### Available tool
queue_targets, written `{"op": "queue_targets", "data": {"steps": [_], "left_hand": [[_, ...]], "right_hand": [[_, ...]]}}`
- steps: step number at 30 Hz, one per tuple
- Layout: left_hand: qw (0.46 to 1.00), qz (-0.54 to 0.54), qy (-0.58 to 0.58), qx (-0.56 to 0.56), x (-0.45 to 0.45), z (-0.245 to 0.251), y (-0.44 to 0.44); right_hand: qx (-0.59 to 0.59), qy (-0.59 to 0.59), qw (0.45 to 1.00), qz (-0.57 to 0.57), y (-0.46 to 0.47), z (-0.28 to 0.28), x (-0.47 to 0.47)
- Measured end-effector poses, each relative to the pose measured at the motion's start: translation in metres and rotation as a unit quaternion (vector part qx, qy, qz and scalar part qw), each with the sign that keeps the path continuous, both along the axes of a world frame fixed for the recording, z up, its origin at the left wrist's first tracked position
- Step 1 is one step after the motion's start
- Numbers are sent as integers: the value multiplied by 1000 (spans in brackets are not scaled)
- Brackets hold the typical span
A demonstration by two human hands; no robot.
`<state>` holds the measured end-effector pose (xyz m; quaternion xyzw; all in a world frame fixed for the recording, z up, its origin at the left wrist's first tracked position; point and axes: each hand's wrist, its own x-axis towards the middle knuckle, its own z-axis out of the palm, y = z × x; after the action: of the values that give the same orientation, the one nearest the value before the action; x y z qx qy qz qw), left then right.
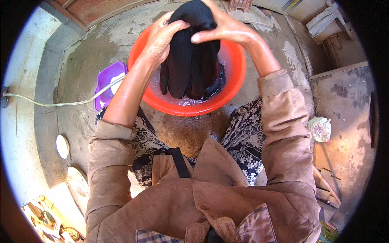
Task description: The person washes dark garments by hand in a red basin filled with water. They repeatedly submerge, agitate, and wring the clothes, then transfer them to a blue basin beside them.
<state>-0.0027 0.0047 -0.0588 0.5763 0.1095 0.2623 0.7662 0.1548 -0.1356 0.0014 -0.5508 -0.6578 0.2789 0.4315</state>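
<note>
A wet black cloth point(194, 63), perhaps a garment, hangs in folds over a red plastic basin point(194, 111). Its lower end reaches down into the basin, where cloudy, sudsy water point(190, 101) shows around it. My left hand point(159, 39) grips the cloth at its upper left, the thumb lying across the front. On the upper right, my right hand point(232, 29) clasps the cloth with the thumb stretched over the front. The right fingers go behind the bunched top and are mostly hidden.
Left of the basin are a purple plastic container point(106, 76) with something white in it and a pale hose point(76, 104) from the wall. A round white lid or dish point(62, 146) lies farther left. A plastic pouch point(320, 129) is at the right; a reddish stool point(240, 4) stands beyond the basin.
</note>
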Motion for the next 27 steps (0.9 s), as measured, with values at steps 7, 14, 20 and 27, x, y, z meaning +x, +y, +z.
{"op": "queue_targets", "data": {"steps": [7,14,20,27], "left_hand": [[996,-8,65,65,0,-41,-2],[966,-90,190,-154,-44,-59,1],[720,-103,90,-680,-41,-114,-44],[757,-235,-81,-604,-20,-117,-56]], "right_hand": [[72,130,979,-143,20,-74,-8],[22,132,972,-192,9,-77,-2],[132,-68,986,-79,3,-52,-28],[192,-296,932,88,-34,-83,-127]]}}
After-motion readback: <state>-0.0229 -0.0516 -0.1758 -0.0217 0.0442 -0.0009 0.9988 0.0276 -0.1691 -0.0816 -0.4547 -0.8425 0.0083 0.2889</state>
